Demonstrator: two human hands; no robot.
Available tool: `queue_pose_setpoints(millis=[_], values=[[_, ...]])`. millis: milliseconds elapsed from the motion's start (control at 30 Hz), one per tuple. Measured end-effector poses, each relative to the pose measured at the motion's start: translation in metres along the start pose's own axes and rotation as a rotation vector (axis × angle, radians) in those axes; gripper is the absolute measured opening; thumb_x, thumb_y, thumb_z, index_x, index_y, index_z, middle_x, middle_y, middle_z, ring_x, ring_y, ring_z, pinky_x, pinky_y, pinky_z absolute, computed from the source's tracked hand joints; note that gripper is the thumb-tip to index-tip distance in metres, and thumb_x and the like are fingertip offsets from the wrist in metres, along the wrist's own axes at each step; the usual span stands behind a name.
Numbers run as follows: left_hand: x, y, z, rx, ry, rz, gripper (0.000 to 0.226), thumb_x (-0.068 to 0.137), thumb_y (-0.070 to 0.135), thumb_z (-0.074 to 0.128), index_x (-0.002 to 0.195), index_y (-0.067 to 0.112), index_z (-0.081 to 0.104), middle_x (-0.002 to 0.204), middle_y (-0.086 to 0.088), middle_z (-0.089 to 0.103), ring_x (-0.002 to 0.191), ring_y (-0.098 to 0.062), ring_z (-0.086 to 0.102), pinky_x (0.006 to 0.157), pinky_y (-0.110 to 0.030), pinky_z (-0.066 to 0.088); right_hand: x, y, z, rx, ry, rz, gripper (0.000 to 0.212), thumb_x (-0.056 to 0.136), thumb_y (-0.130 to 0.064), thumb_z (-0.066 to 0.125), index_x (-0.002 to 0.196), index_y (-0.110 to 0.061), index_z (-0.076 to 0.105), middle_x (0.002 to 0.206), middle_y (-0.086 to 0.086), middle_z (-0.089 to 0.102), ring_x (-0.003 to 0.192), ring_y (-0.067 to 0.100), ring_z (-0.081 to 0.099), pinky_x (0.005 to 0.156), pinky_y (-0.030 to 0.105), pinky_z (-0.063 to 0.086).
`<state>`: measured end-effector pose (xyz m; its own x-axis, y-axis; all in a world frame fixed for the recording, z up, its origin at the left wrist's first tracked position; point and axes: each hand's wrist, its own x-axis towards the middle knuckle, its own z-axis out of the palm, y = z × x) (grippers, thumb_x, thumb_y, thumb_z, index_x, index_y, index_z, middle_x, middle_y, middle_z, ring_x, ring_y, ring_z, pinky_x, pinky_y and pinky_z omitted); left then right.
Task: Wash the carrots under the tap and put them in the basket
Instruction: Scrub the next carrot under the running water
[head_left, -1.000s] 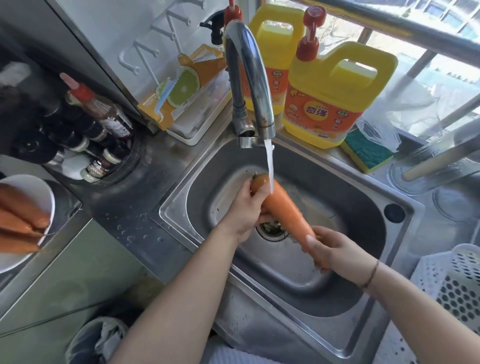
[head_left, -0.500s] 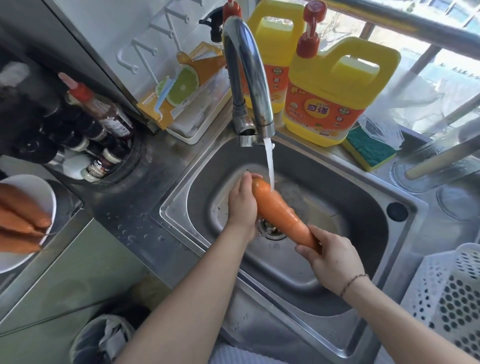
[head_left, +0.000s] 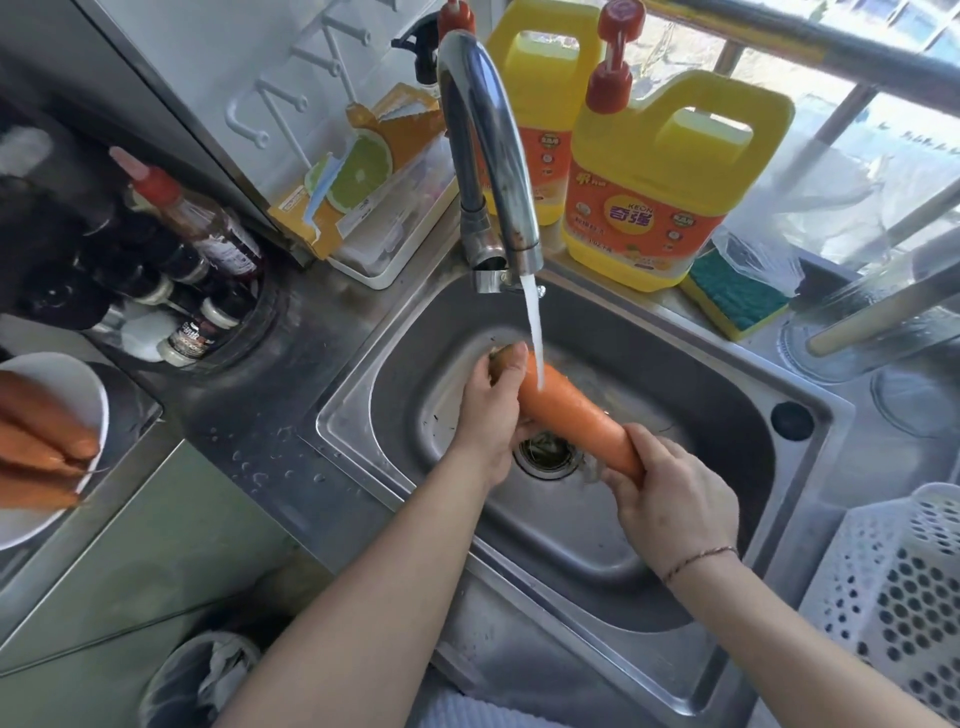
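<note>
while the tap (head_left: 485, 156) runs, your carrot (head_left: 571, 410) is smooth, wet and orange, tilted over the sink (head_left: 727, 395) drain with water striking its thick end. your left hand (head_left: 493, 410) curls round that thick end; your right hand (head_left: 670, 499) grips the narrow end. a white plate (head_left: 78, 384) at left holds 3 more carrots (head_left: 41, 441); the white basket (head_left: 893, 597) sits at right.
</note>
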<state>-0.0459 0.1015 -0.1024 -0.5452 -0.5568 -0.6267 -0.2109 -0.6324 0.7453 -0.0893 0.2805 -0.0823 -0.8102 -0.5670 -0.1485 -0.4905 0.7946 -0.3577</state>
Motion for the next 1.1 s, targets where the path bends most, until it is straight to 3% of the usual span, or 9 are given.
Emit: queue_pose_setpoints(millis=[167, 300, 433, 533, 633, 733, 867, 967, 1100], values=[[0.002, -0.004, -0.017, -0.032, 0.076, -0.042, 0.04, 0.097, 0.028, 0.062, 0.133, 0.014, 0.05, 0.131, -0.017, 0.06, 0.106, -0.032, 0.068, 0.064, -0.04, 0.06, 0.018, -0.003, 0.002, 0.214, -0.294, -0.056, 0.043, 0.091, -0.04, 0.063, 0.128, -0.022, 0.052, 0.113, 0.0, 0.063, 0.102, 0.027, 0.06, 0.084, 0.037, 0.048], [0.004, 0.001, -0.025, -0.053, 0.091, -0.025, 0.04, 0.099, 0.028, 0.06, 0.135, 0.017, 0.047, 0.136, -0.016, 0.054, 0.119, -0.036, 0.06, 0.075, -0.049, 0.061, 0.035, -0.014, 0.001, 0.206, -0.359, -0.105, 0.035, 0.093, -0.051, 0.053, 0.118, -0.026, 0.055, 0.099, -0.004, 0.064, 0.094, 0.026, 0.063, 0.077, 0.037, 0.049], [0.003, 0.007, -0.021, -0.082, 0.083, 0.007, 0.033, 0.1, 0.025, 0.058, 0.13, 0.016, 0.048, 0.137, -0.017, 0.051, 0.12, -0.037, 0.058, 0.075, -0.049, 0.061, 0.049, -0.027, 0.003, 0.17, -0.366, -0.077, 0.046, 0.094, -0.061, 0.043, 0.125, -0.028, 0.05, 0.11, -0.002, 0.063, 0.102, 0.027, 0.061, 0.078, 0.036, 0.046], [0.002, 0.007, -0.02, -0.07, 0.046, 0.037, 0.032, 0.099, 0.023, 0.057, 0.129, 0.016, 0.048, 0.137, -0.019, 0.051, 0.119, -0.039, 0.058, 0.077, -0.051, 0.06, 0.06, -0.033, 0.001, 0.118, -0.399, -0.082, 0.048, 0.092, -0.068, 0.038, 0.114, -0.028, 0.051, 0.094, -0.003, 0.062, 0.086, 0.028, 0.064, 0.068, 0.033, 0.043], [-0.001, 0.011, -0.026, -0.079, -0.117, 0.073, 0.034, 0.096, 0.023, 0.061, 0.128, 0.017, 0.05, 0.125, -0.018, 0.057, 0.1, -0.031, 0.064, 0.077, -0.05, 0.057, 0.07, -0.029, -0.005, 0.621, -0.747, 0.079, 0.049, 0.089, -0.065, 0.05, 0.098, -0.017, 0.054, 0.074, 0.007, 0.063, 0.055, 0.024, 0.059, 0.051, 0.032, 0.05], [-0.002, 0.014, -0.031, -0.101, -0.254, 0.094, 0.036, 0.09, 0.028, 0.065, 0.123, 0.018, 0.056, 0.112, -0.016, 0.06, 0.091, -0.026, 0.063, 0.078, -0.045, 0.054, 0.068, -0.026, -0.009, 1.049, -1.049, 0.268, 0.061, 0.083, -0.063, 0.059, 0.104, -0.006, 0.055, 0.079, 0.01, 0.06, 0.053, 0.022, 0.053, 0.05, 0.033, 0.052], [0.0, 0.017, -0.02, -0.124, -0.058, 0.074, 0.038, 0.092, 0.017, 0.066, 0.129, 0.012, 0.056, 0.114, -0.014, 0.061, 0.091, -0.026, 0.064, 0.068, -0.041, 0.059, 0.062, -0.042, 0.004, 0.639, -0.628, 0.143, 0.047, 0.089, -0.06, 0.057, 0.088, -0.012, 0.06, 0.064, 0.002, 0.062, 0.049, 0.02, 0.056, 0.051, 0.033, 0.05], [0.008, 0.006, -0.011, -0.117, 0.184, 0.047, 0.02, 0.092, 0.019, 0.07, 0.11, 0.023, 0.064, 0.114, -0.006, 0.065, 0.1, -0.027, 0.066, 0.08, -0.051, 0.059, 0.055, -0.048, 0.011, 0.069, -0.314, 0.004, 0.058, 0.089, -0.072, 0.034, 0.105, -0.022, 0.058, 0.088, 0.003, 0.067, 0.08, 0.03, 0.064, 0.064, 0.035, 0.045], [0.013, -0.001, -0.011, -0.047, 0.214, 0.029, 0.027, 0.091, 0.021, 0.071, 0.117, 0.02, 0.064, 0.124, -0.013, 0.064, 0.108, -0.033, 0.065, 0.083, -0.054, 0.059, 0.062, -0.053, 0.006, 0.1, -0.393, 0.084, 0.061, 0.091, -0.073, 0.027, 0.099, -0.02, 0.055, 0.092, 0.007, 0.068, 0.079, 0.031, 0.065, 0.066, 0.035, 0.048]])
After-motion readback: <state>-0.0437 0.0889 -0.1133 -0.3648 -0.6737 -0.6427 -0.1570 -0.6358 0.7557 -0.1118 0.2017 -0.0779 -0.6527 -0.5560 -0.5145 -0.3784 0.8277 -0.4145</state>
